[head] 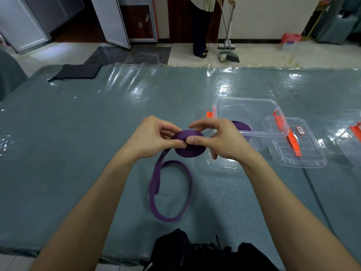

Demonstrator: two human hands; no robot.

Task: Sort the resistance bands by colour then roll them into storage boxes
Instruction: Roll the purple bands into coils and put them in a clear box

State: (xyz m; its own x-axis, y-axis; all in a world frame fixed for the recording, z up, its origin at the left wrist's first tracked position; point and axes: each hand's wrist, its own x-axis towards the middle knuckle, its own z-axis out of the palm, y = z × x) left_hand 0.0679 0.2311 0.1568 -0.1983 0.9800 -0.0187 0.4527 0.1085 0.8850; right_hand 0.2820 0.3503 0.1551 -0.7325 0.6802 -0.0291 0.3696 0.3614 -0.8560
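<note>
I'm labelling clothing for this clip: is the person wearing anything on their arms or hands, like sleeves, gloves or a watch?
No. Both forearms are bare to the frame edge; the left hand and right hand show no gloves, rings, watch or wristband.

table [78, 143]: big, with a blue-green top
cover: a clear plastic sheet [175, 85] lies over the top (shiny and a bit wrinkly at the far edge)
far left corner: a dark cloth [78, 71] lies flat, partly over the edge
middle: the loose end of a purple band [168, 219] lies in a loop
right: a clear box [244, 99] stands open
beside it: a clear lid [304, 159] with orange clips, touching the box
right edge: a second clear box [351, 153], cut off
</note>
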